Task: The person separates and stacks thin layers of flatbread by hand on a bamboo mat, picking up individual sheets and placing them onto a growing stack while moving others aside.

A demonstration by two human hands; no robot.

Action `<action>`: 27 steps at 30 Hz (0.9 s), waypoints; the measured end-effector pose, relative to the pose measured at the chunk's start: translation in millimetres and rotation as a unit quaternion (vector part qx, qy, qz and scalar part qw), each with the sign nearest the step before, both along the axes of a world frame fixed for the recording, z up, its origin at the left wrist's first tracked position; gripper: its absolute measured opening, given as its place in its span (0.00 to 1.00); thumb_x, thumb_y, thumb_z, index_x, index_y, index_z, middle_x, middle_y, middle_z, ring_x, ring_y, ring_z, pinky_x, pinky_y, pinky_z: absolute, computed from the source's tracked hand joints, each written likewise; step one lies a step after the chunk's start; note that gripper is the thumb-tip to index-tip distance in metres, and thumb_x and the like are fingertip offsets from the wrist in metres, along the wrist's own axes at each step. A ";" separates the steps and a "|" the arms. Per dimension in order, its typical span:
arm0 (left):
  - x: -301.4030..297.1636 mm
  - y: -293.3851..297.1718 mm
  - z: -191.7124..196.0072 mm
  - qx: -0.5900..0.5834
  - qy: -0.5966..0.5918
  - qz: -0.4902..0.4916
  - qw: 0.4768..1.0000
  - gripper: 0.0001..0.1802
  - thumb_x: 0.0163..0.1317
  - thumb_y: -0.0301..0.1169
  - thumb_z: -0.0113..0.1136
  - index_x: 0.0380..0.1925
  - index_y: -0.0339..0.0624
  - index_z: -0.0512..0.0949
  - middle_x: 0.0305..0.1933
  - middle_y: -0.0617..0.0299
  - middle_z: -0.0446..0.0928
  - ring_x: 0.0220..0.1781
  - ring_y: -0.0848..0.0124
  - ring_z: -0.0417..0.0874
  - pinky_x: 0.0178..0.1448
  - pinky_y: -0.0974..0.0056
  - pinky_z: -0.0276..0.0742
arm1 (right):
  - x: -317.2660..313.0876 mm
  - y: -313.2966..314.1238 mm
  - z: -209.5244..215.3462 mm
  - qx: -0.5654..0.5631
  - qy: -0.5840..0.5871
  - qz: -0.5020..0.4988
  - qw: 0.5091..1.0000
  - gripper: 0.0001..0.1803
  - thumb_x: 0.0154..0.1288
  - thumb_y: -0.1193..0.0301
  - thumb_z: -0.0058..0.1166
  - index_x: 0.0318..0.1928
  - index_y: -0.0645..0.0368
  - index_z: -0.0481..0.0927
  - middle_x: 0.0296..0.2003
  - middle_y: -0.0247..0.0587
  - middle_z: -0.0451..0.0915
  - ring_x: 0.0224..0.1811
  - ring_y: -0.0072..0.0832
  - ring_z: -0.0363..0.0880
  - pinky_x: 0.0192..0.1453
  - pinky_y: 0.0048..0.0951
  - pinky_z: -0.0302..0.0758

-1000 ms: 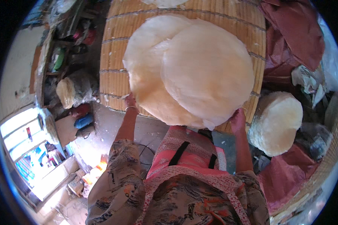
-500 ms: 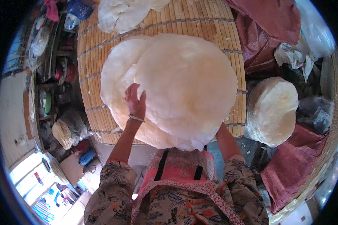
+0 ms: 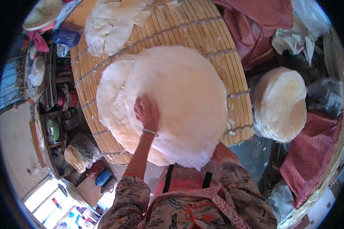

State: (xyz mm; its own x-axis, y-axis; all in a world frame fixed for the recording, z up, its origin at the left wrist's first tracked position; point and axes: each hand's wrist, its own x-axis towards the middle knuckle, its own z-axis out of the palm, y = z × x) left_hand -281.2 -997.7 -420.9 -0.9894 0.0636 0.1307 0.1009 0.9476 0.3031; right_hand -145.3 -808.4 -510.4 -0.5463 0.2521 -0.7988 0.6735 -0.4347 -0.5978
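Round white sheet [image 3: 179, 99]: lies flat on slatted bamboo surface [image 3: 218, 42], overlapping a second sheet [image 3: 111, 91]; left hand [image 3: 147, 111] rests open, palm-down near its left-centre, gripping nothing; right hand hidden under near edge, state indeterminable.

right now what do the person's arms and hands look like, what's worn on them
Both forearms are bare below short patterned sleeves in a grey, cream and orange print. The left hand wears a thin silvery bangle at the wrist. The right hand is hidden under the white sheet.

Left hand [image 3: 147, 113] slid from the sheet's [image 3: 179, 103] edge onto its top; right arm went under it.
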 end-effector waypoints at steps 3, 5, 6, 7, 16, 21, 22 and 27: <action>3.9 19.8 31.8 0.078 -0.064 0.073 0.992 0.29 0.59 0.46 0.42 0.59 0.49 0.56 0.62 0.47 0.51 0.63 0.52 0.48 0.61 0.46 0.43 | 0.3 7.0 0.9 0.036 -0.008 0.029 0.999 0.27 0.61 0.55 0.36 0.58 0.55 0.56 0.56 0.47 0.59 0.58 0.40 0.58 0.59 0.40 0.57; 6.8 20.1 53.7 0.112 -0.100 0.094 0.984 0.29 0.60 0.46 0.38 0.60 0.49 0.54 0.63 0.47 0.48 0.65 0.53 0.45 0.62 0.48 0.38 | -1.8 14.0 5.1 0.059 -0.005 0.054 0.997 0.27 0.61 0.56 0.36 0.58 0.55 0.56 0.56 0.47 0.59 0.58 0.41 0.57 0.59 0.40 0.57; 7.6 16.7 67.2 0.103 -0.100 0.092 0.985 0.29 0.61 0.46 0.37 0.61 0.50 0.53 0.64 0.47 0.47 0.66 0.54 0.44 0.63 0.48 0.37 | -3.1 18.7 8.3 0.072 -0.003 0.069 0.995 0.28 0.61 0.56 0.36 0.58 0.55 0.55 0.56 0.48 0.58 0.58 0.41 0.57 0.59 0.40 0.57; 7.6 11.2 81.4 0.094 -0.099 0.089 0.987 0.28 0.61 0.46 0.35 0.61 0.50 0.52 0.64 0.47 0.46 0.66 0.55 0.44 0.63 0.49 0.36 | -5.1 24.6 11.7 0.085 -0.002 0.084 0.993 0.28 0.61 0.56 0.36 0.58 0.55 0.55 0.56 0.48 0.58 0.58 0.41 0.57 0.59 0.40 0.56; 17.7 53.1 219.6 0.034 0.049 0.053 0.997 0.29 0.56 0.38 0.45 0.60 0.48 0.56 0.63 0.45 0.49 0.66 0.55 0.47 0.61 0.49 0.38 | -27.7 108.4 129.7 0.277 0.114 0.278 0.913 0.28 0.61 0.58 0.36 0.60 0.55 0.53 0.58 0.49 0.55 0.60 0.42 0.54 0.60 0.40 0.55; 2.4 118.1 274.7 0.299 0.161 -0.020 0.940 0.30 0.57 0.41 0.45 0.59 0.44 0.55 0.63 0.41 0.47 0.65 0.49 0.45 0.60 0.47 0.40 | -81.4 136.8 257.3 0.447 0.257 0.383 0.767 0.28 0.61 0.59 0.36 0.60 0.54 0.52 0.59 0.50 0.53 0.61 0.42 0.52 0.61 0.40 0.54; -1.7 127.8 280.3 0.371 0.175 -0.022 0.912 0.28 0.60 0.40 0.41 0.59 0.44 0.55 0.63 0.43 0.47 0.65 0.52 0.46 0.62 0.53 0.41 | -95.8 134.4 283.9 0.478 0.289 0.399 0.727 0.29 0.61 0.59 0.36 0.60 0.54 0.51 0.59 0.50 0.53 0.61 0.42 0.52 0.61 0.40 0.53; -25.5 146.6 276.2 0.758 0.042 -0.069 0.648 0.26 0.62 0.39 0.39 0.58 0.41 0.55 0.62 0.46 0.48 0.65 0.58 0.46 0.64 0.59 0.42 | -146.0 94.9 374.7 0.608 0.381 0.430 0.548 0.29 0.61 0.60 0.36 0.61 0.54 0.50 0.60 0.51 0.51 0.62 0.43 0.50 0.61 0.40 0.52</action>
